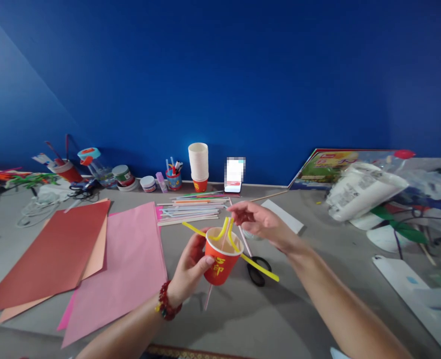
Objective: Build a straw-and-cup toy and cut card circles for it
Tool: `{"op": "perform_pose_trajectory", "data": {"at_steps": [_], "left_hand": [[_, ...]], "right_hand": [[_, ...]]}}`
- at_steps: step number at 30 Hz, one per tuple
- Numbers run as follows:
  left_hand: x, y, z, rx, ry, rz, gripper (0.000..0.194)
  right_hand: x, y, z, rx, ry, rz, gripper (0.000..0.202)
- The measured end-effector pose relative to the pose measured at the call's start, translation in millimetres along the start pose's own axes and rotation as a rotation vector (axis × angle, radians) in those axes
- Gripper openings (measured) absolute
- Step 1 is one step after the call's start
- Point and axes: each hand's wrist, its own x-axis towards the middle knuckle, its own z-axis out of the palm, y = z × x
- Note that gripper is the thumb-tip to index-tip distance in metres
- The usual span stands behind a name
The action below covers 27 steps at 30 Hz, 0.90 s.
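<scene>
A red paper cup (220, 269) with yellow print and a white rim is gripped round its side by my left hand (192, 264). Two bent yellow straws (261, 268) stick out through the cup's left and right sides, their inner ends curving upward together inside it. A thin pale pink straw (207, 297) runs up through the cup, with its lower end showing below the base. Above the cup's mouth, the fingers of my right hand (256, 222) are pinched at the upper end of this straw, beside the yellow tips. Black-handled scissors (258, 271) lie just right of the cup.
Loose straws (190, 212) lie behind the cup, before stacked paper cups (198, 162) and a phone (234, 174). Pink paper (130, 264) and red paper (52, 254) cover the left side. At right are a plastic-wrapped pack (366, 192) and a white board (411, 294).
</scene>
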Motion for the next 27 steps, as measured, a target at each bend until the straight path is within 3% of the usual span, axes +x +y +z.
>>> {"op": "perform_pose_trajectory", "data": {"at_steps": [3,7,13,21,27], "left_hand": [[-0.4,0.2,0.4,0.034,0.011,0.003,0.054],[-0.2,3.5,2.0,0.048,0.000,0.029,0.052],[2.6,10.0,6.2,0.140,0.001,0.110,0.053],[-0.2,4.1,3.0,0.074,-0.045,0.004,0.053],[-0.4,3.3,3.8,0.039,-0.012,-0.038,0.055]], "right_hand": [[6.6,-12.7,19.2,-0.161,-0.015,0.014,0.022],[10.2,-14.8,33.2,-0.311,0.076,0.004,0.027],[8.7,-14.4,31.9,-0.371,0.115,0.026,0.027],[13.4,-19.6,29.5,-0.433,-0.033,0.025,0.026],[12.1,-21.8,28.4,-0.374,-0.032,0.084,0.031]]}}
